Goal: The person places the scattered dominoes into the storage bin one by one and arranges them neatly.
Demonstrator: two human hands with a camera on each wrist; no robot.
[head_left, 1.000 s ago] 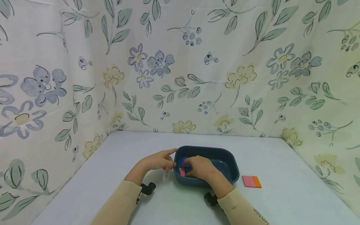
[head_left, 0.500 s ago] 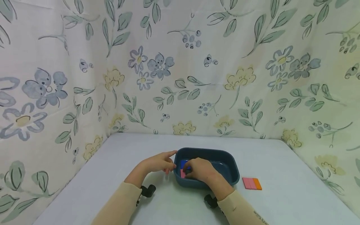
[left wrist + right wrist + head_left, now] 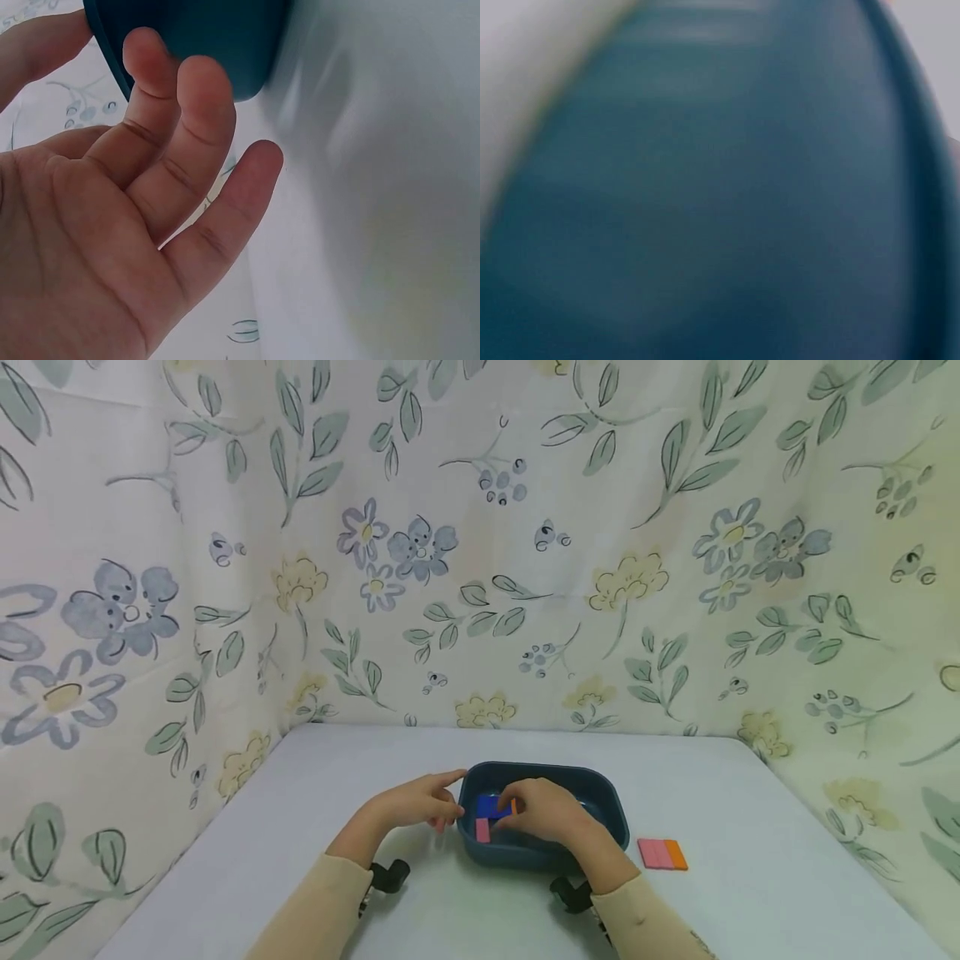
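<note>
A dark blue plastic tub sits mid-table. At its left end my left hand touches the rim with an extended index finger, the thumb tip close to the wall; the other fingers hang loosely bent in the left wrist view. My right hand reaches into the tub from the front right, thumb and fingers pinching a small orange tile, mostly hidden by them. On the tub floor to the left lie blue tiles and a pink tile. The right wrist view shows mainly the blurred tub wall.
Right of the tub, pink tiles and an orange tile lie side by side on the white table. A floral curtain rises behind the table and at both sides.
The right hand has shifted slightly right inside the tub, uncovering more blue and pink, and the orange tile shows at its fingers. The left hand stays at the rim. The head view has tilted slightly.
</note>
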